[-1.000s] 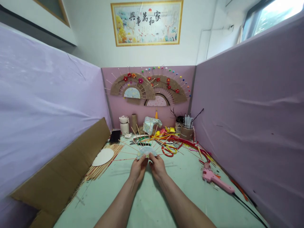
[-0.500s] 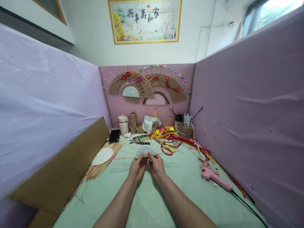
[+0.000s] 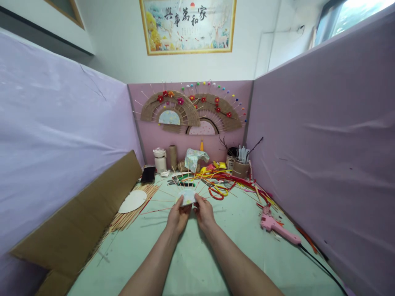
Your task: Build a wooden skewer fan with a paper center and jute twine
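Note:
Between my hands is a small half-round fan frame (image 3: 188, 197), covered in pale blue patterned cloth, with thin wooden sticks fanning out from its curved edge. My left hand (image 3: 179, 213) grips its left end, thumb on top and fingers curled beneath. At the right end my right hand (image 3: 204, 210) pinches it the same way. The frame is held above the green tabletop, tilted so the sticks point away from me. Beyond it lie pliers with green handles (image 3: 185, 184) and red-handled scissors (image 3: 217, 193).
To the left, a white oval card (image 3: 133, 201) rests on a bundle of sticks (image 3: 123, 220) beside a cardboard sheet (image 3: 83, 209). A pink glue gun (image 3: 277, 228) with a cord lies right. Behind are a phone (image 3: 148, 174), a jar (image 3: 160, 160) and red and yellow pipe cleaners (image 3: 243, 183).
The fan frame has tipped flatter and turned slightly, its sticks now lower over the table. Both hands keep their hold, and the right thumb has shifted toward the right edge.

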`<state>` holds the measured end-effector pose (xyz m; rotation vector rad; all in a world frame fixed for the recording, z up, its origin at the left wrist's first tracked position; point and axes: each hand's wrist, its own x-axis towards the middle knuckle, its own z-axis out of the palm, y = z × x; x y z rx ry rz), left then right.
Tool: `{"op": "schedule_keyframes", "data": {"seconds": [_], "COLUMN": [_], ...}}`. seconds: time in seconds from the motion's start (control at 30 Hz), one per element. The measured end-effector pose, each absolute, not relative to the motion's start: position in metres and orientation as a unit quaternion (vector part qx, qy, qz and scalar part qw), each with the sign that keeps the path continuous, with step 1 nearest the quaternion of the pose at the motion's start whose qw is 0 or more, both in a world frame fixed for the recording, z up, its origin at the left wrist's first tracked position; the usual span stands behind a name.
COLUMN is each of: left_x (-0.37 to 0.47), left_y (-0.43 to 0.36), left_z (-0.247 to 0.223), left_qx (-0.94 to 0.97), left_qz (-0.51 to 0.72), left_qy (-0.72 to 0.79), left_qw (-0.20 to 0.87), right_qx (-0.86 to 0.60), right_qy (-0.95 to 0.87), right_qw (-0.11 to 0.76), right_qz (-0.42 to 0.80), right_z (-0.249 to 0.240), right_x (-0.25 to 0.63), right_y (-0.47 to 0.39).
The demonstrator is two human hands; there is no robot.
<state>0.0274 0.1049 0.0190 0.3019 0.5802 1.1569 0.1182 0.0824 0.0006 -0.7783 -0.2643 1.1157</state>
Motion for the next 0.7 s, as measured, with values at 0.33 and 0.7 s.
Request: {"op": "schedule_keyframes", "data": {"seconds": [0.33,0.7], "left_x": [0.0280,0.0295], "left_y": [0.1025,0.0969], "left_z": [0.0185,0.0206], "left_qx": [0.138,0.169], "left_qz": [0.526,0.529], "left_qy": [0.268,0.239], "left_qw": [0.795,0.796], "right_qx": [-0.336,-0.292], "right_qy": [-0.121,-0.135], "right_qw": [0.764,0.790], "right_qz": [0.537,0.522], "right_z": [-0.0003,0.0018], "right_x": [0.1165,0.1179], "right_y": [0.0844,0.0847]}}
